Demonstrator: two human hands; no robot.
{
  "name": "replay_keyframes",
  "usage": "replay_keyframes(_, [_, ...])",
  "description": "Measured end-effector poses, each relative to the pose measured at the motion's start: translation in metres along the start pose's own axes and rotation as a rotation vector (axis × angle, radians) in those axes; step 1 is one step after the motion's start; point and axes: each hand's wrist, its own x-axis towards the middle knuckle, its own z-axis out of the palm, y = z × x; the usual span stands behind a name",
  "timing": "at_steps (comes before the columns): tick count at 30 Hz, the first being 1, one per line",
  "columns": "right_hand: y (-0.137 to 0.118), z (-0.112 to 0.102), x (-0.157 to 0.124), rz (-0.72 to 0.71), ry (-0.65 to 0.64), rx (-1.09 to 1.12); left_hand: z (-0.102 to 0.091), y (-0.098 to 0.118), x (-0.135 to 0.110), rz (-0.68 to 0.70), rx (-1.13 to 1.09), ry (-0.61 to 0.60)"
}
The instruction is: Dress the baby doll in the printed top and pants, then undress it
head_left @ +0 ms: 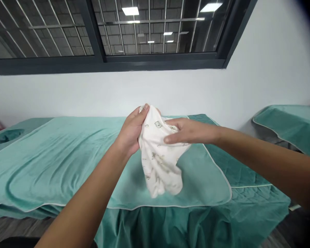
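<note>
A small white garment with faint printed figures hangs in the air above a teal-covered bed. My left hand is closed on its upper left edge, thumb on top. My right hand pinches the cloth from the right, fingers pressed together over its top. The lower part of the garment droops loose and slightly blurred below both hands.
A lighter teal sheet with white piping lies over the bed, which has a dark face hole at the far left. A second teal bed stands at the right. White wall and a dark-framed window are behind.
</note>
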Motion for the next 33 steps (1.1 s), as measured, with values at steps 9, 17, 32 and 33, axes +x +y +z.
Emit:
replay_keyframes(9, [0.003,-0.010,0.008,-0.246,0.339,0.261,-0.013,-0.012,-0.021,-0.299,0.117,-0.411])
replay_keyframes(17, [0.002,-0.002,0.011,-0.161,0.325,0.455,-0.016,-0.021,-0.018,-0.195,-0.100,-0.152])
replay_keyframes(32, [0.013,0.000,0.022,-0.070,0.305,0.347,-0.021,-0.033,-0.017,-0.308,-0.054,-0.306])
replay_keyframes(33, [0.013,0.000,0.023,-0.069,0.325,0.375,-0.023,-0.034,-0.018,-0.326,-0.039,-0.355])
